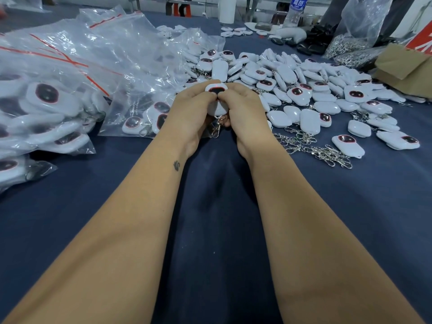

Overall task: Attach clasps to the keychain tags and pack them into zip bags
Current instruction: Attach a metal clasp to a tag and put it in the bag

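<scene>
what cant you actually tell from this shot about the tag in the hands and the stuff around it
- Head view: the lower half of the held tag is covered by the left hand and right hand, so its loop is hidden.
- Whether the clasp is fully hooked on: hidden behind the fingers.
- Contents of the zip bags: blurred by glare and crinkled plastic; the stack is cut off by the left edge.
- Bottle label: too small to read, top cut off.

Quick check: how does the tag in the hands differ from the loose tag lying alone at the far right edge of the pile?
The held tag is gripped upright between the left hand and right hand; the loose tag lies flat on the blue cloth. A metal clasp hangs from the held tag; I can't make out one on the loose tag. Both are white with a dark, red-rimmed window.
</scene>
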`<state>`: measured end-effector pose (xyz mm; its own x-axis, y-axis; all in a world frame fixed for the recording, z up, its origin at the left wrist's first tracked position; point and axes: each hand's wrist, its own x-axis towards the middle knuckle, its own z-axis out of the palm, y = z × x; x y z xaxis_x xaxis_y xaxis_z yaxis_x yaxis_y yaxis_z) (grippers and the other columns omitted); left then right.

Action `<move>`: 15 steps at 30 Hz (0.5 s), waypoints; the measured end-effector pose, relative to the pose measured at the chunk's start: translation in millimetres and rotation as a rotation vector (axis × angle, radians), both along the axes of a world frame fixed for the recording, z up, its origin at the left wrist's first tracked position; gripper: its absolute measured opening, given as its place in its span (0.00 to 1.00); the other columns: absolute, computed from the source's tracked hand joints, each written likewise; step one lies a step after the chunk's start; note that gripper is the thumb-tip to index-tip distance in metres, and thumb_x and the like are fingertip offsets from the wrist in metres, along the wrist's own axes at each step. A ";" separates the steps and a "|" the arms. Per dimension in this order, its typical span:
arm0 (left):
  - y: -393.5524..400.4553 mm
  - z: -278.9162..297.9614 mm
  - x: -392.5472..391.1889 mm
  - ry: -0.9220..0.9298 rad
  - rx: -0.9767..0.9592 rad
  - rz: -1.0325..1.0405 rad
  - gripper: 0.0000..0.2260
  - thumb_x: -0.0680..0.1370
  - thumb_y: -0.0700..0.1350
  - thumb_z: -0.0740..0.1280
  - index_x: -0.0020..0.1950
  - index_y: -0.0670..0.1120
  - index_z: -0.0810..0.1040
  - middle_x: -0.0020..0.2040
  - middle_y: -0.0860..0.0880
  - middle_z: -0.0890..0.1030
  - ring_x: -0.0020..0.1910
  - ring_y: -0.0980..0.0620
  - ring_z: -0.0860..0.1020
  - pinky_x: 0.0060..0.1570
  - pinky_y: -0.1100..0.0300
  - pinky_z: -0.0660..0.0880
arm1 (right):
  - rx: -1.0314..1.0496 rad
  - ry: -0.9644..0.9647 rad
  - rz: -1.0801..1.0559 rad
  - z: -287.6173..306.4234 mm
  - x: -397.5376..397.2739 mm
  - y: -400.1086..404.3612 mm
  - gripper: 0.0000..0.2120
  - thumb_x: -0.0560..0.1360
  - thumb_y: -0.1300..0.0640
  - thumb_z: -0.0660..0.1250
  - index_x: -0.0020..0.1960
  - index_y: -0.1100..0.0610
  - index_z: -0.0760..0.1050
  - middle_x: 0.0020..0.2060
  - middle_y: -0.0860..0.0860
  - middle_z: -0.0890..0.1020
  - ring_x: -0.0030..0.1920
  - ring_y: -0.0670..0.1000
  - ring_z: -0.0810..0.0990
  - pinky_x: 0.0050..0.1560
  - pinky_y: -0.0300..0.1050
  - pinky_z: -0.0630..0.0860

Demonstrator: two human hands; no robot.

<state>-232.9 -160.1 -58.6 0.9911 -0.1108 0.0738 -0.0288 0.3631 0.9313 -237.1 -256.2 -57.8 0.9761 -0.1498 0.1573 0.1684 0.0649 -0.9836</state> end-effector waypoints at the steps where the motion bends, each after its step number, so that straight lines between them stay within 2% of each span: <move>1: 0.2 0.4 -0.1 0.001 -0.003 0.000 0.14 0.80 0.31 0.58 0.48 0.44 0.82 0.32 0.49 0.82 0.29 0.56 0.79 0.30 0.64 0.77 | -0.007 -0.002 -0.006 0.4 -0.1 0.4 0.10 0.77 0.64 0.62 0.42 0.54 0.78 0.25 0.41 0.78 0.25 0.36 0.74 0.25 0.30 0.68; 6: -0.2 1.3 -1.7 -0.017 0.001 -0.024 0.14 0.79 0.31 0.57 0.47 0.43 0.82 0.32 0.47 0.81 0.29 0.53 0.78 0.31 0.60 0.76 | 0.040 0.051 -0.008 1.9 -0.8 -0.5 0.10 0.76 0.63 0.63 0.38 0.54 0.75 0.25 0.43 0.76 0.24 0.41 0.71 0.25 0.33 0.66; 10: -1.4 2.6 -1.0 -0.004 -0.030 -0.009 0.12 0.79 0.33 0.58 0.54 0.39 0.80 0.35 0.44 0.80 0.31 0.51 0.78 0.31 0.59 0.74 | 0.044 0.077 -0.017 1.9 1.1 -0.3 0.06 0.76 0.62 0.63 0.42 0.55 0.75 0.26 0.45 0.76 0.25 0.44 0.69 0.27 0.37 0.66; 15: -0.3 -1.1 1.5 -0.054 0.055 0.023 0.14 0.81 0.32 0.57 0.57 0.39 0.80 0.44 0.41 0.81 0.40 0.47 0.79 0.36 0.57 0.77 | 0.076 0.073 -0.028 1.3 2.9 -1.1 0.06 0.76 0.63 0.62 0.44 0.56 0.76 0.30 0.49 0.75 0.25 0.45 0.68 0.26 0.37 0.66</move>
